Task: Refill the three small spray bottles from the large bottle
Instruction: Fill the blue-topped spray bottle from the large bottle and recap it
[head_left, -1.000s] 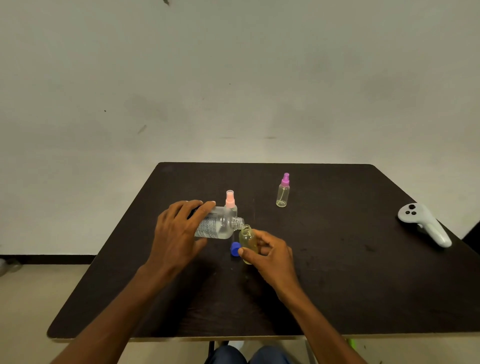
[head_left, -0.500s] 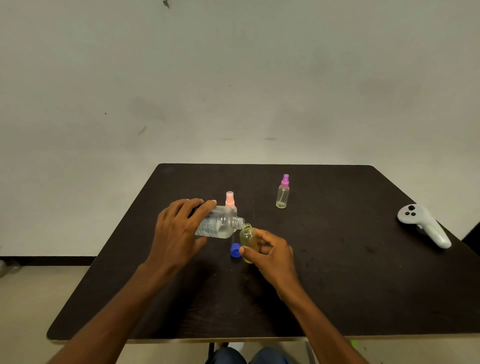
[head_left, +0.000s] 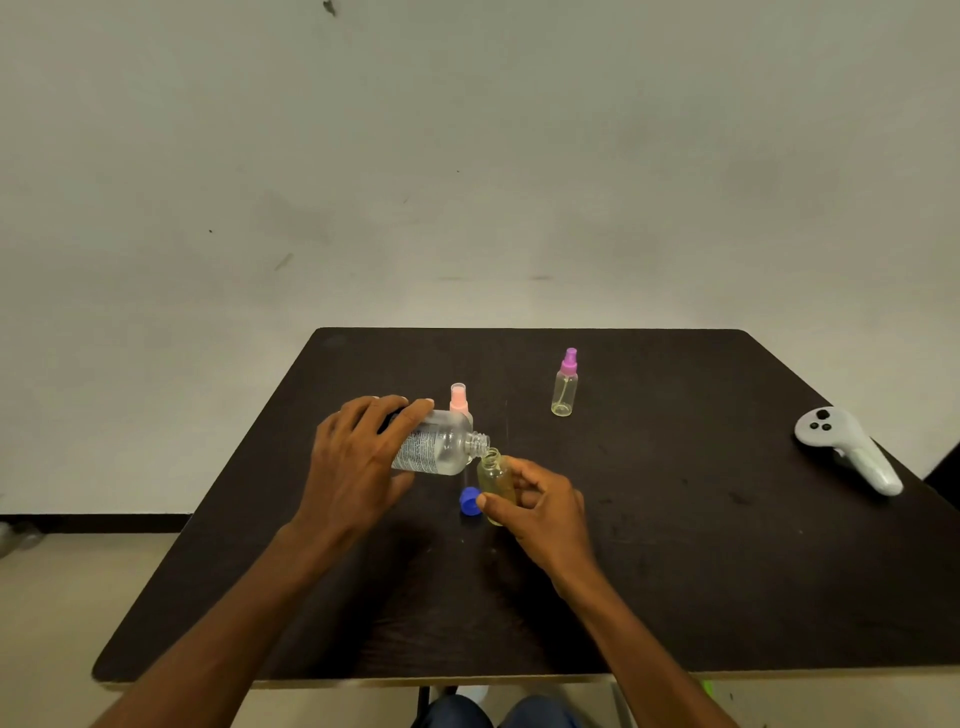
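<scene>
My left hand (head_left: 358, 467) grips the large clear bottle (head_left: 439, 451), tipped almost on its side with its open neck over the mouth of a small uncapped bottle (head_left: 494, 480). My right hand (head_left: 540, 512) holds that small bottle upright on the dark table (head_left: 675, 571); it holds yellowish liquid. A blue cap (head_left: 470, 502) lies on the table just left of it. Behind the large bottle stands a small spray bottle with a pink top (head_left: 459, 399), its body mostly hidden. A purple-topped spray bottle (head_left: 565, 384) stands further back to the right.
A white hand-held controller (head_left: 847, 449) lies near the table's right edge. A pale wall stands behind the table. My knees show below the front edge.
The large bottle has stayed tipped over the small bottle. Both hands kept their grip and barely moved.
</scene>
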